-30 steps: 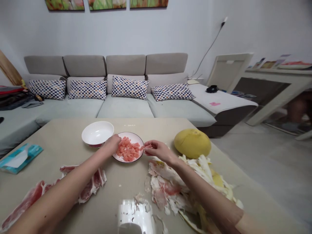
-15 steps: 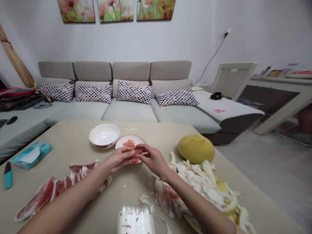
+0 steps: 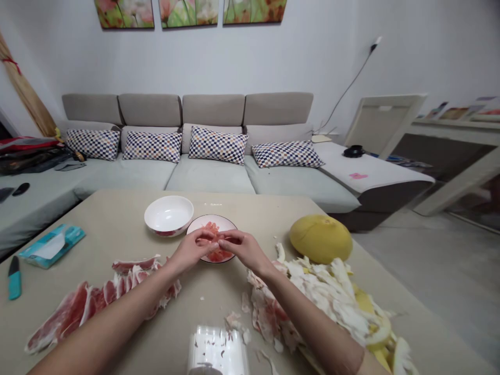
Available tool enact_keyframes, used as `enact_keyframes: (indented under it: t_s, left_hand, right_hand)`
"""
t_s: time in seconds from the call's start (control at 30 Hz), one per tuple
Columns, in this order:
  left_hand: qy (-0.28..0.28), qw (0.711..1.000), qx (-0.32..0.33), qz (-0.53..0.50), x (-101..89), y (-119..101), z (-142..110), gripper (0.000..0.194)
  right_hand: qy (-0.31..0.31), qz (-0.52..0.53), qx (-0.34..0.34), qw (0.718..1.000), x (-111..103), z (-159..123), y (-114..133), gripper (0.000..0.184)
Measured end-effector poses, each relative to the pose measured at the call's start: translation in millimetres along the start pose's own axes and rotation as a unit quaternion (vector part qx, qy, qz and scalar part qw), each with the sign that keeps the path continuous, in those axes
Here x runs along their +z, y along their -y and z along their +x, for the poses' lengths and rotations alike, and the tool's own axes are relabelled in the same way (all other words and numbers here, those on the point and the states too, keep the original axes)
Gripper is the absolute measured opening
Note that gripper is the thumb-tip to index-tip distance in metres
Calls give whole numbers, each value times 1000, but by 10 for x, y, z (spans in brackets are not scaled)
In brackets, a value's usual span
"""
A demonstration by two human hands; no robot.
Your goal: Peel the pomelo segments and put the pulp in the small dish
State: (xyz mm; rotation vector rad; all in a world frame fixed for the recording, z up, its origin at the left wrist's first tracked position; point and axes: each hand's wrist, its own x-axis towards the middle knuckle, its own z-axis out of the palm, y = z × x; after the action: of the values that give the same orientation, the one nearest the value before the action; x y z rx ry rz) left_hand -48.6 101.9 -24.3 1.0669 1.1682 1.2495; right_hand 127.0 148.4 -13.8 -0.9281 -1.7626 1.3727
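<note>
My left hand (image 3: 192,250) and my right hand (image 3: 241,249) meet over the near side of a small plate (image 3: 225,223) heaped with pink pomelo flesh (image 3: 214,255). Both hands have their fingers pinched together on a pink piece of pomelo (image 3: 216,241) held between them. An empty white bowl (image 3: 169,214) stands just left of the plate. A whole yellow pomelo (image 3: 321,238) lies to the right on the beige table (image 3: 113,219).
Pink pomelo membranes (image 3: 94,301) lie under my left arm. A heap of white and yellow peel (image 3: 332,297) lies under my right arm. A teal tissue pack (image 3: 50,245) and a teal knife (image 3: 14,278) sit far left. A grey sofa (image 3: 203,172) stands behind the table.
My hands came together from either side of the plate to above its near edge, now pinching a pink piece between them. The view tilted up slightly.
</note>
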Motion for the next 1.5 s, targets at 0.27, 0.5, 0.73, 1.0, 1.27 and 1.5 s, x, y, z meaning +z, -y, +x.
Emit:
enact_keyframes:
  t_s: [0.27,0.5,0.73,1.0,1.27,1.5]
  left_hand:
    - [15,1000,1,-5,14,12,68,29]
    - [40,997,-40,-59,-7,19,28,33]
    - [9,999,-12,-48,20,14,34,34]
    - [-8,998,12,-56,51,93,48,34]
    - [-39,998,46,-30,89,128,126,29]
    - [6,1000,25,-2,61,104,99,32]
  right_hand:
    - [-4,64,15,998,34,37,-30,32]
    - [-5,111,20,994,46,46,-62,29]
    - [-19,118,10,993,68,65,-61,25]
    - [-46,165,35,985,148,59,-82,24]
    - [-52,180,62,980,183,76,-101,18]
    - [-40,142,56,988,91,66,-128,15]
